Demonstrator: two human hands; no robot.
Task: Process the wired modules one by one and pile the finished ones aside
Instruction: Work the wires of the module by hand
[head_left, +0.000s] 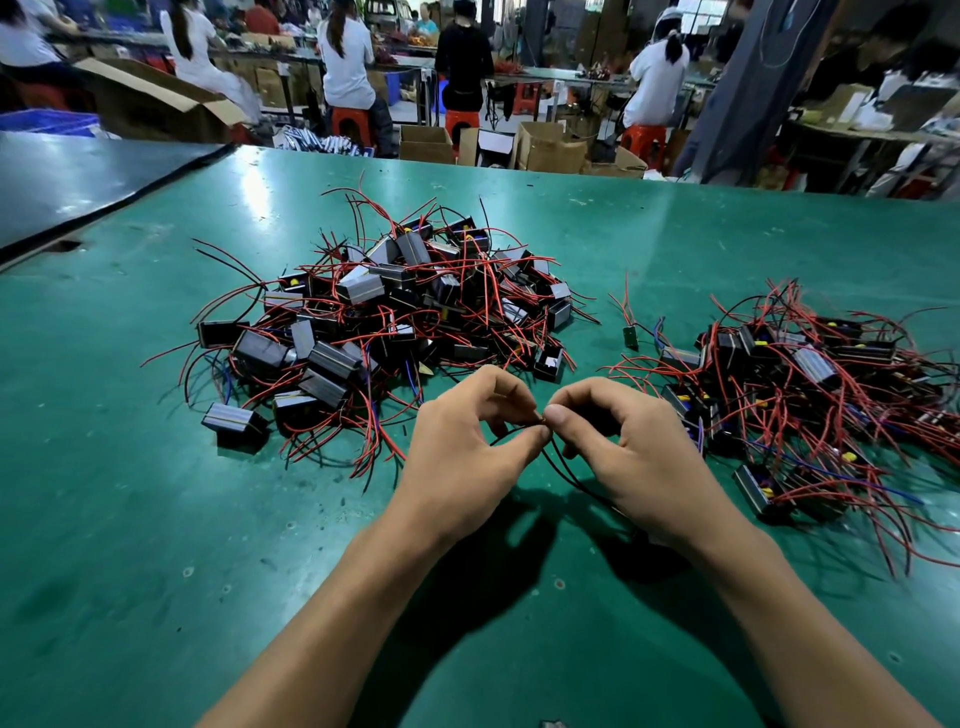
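Both hands meet at the middle of the green table (130, 519). My left hand (467, 441) and my right hand (634, 452) pinch the ends of thin black wires (563, 467) between thumb and forefinger, fingertips almost touching. The wires run down under my right wrist to a dark module that is mostly hidden there. A large pile of black wired modules (384, 322) with red and black leads lies just beyond my hands, to the left. A second pile of wired modules (795, 384) spreads out at the right, close to my right hand.
A loose small green board with red wires (630, 335) lies between the two piles. A darker table (78, 176) adjoins at the far left. Beyond the far edge stand cardboard boxes (550, 148), orange stools and several seated people at other benches.
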